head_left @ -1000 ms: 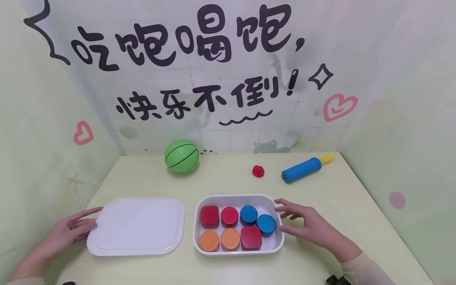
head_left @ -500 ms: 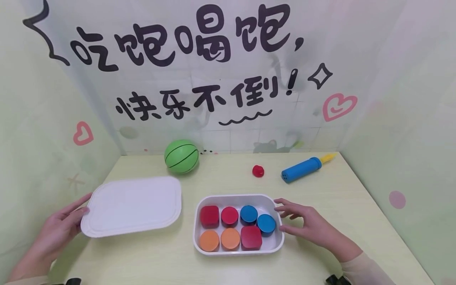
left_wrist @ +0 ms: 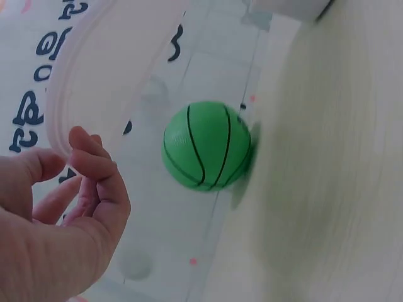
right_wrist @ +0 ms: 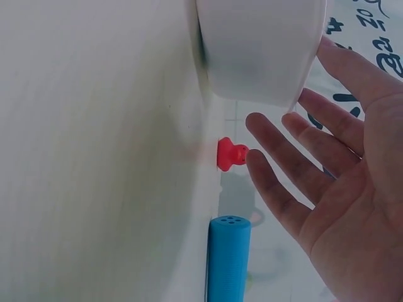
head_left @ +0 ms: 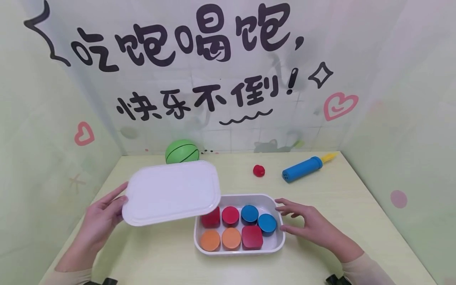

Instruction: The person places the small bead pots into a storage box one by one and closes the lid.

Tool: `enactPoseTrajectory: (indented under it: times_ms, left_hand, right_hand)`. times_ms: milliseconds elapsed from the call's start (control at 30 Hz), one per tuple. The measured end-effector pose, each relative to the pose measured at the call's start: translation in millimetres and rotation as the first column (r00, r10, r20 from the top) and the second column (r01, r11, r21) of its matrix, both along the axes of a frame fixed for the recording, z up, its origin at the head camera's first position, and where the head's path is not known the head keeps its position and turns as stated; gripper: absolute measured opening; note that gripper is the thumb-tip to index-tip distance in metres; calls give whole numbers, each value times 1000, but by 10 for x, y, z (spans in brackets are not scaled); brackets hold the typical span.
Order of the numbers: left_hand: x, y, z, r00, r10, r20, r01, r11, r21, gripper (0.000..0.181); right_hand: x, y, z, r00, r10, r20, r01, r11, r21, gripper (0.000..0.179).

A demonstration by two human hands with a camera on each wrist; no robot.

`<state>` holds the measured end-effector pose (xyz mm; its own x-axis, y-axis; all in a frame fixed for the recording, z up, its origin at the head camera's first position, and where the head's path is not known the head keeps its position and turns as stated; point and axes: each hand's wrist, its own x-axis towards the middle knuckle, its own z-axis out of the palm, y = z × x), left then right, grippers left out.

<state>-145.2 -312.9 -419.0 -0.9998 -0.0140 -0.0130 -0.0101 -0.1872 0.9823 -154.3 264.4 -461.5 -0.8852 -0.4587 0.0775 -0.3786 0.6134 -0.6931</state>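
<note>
A white plastic lid (head_left: 172,194) hangs raised above the table, its left edge pinched between thumb and fingers of my left hand (head_left: 103,217). The lid overlaps the back left corner of a white tub (head_left: 239,253) in the head view. Inside the tub lie red square blocks (head_left: 252,237), a red round block (head_left: 230,216), two blue round blocks (head_left: 267,224) and two orange round blocks (head_left: 231,238); one red square is partly covered by the lid. My right hand (head_left: 310,225) rests against the tub's right rim with fingers spread and slightly bent; in the right wrist view fingertips touch the tub wall (right_wrist: 264,56).
Behind the lid sits a green ball (head_left: 181,150), partly hidden. A small red toy (head_left: 259,170) and a blue hand pump (head_left: 302,169) with a yellow nozzle lie at the back right. Printed curtains (head_left: 213,134) enclose the table's back and sides.
My left hand has lifted the lid off the table and carried it right, so it now covers part of the ball and the tub's corner. The right hand stays at the tub.
</note>
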Motion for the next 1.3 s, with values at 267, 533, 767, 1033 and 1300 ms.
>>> enactPoseTrajectory:
  times_ms: [267, 533, 767, 1033, 1300]
  left_hand:
    - [15, 688, 63, 996, -3, 92, 15, 992, -124, 58]
    - [66, 1244, -10, 987, 21, 161, 10, 982, -190, 54]
    - [98, 1480, -103, 981, 23, 192, 10, 986, -167, 51]
    - [133, 1572, -146, 982, 14, 189, 18, 986, -167, 50]
    - [159, 1624, -159, 982, 5, 188, 25, 987, -157, 50]
  right_hand:
    - [13, -1, -4, 999, -1, -44, 1, 1000, 10, 55]
    - [50, -13, -29, 996, 2, -84, -2, 1000, 4, 50]
    - [54, -32, -32, 947, -35, -319, 11, 997, -77, 52]
    - [24, -36, 49, 862, -191, -470, 61, 959, -277, 56]
    - [-2, -17, 52, 822, -146, -551, -59, 940, -337, 55]
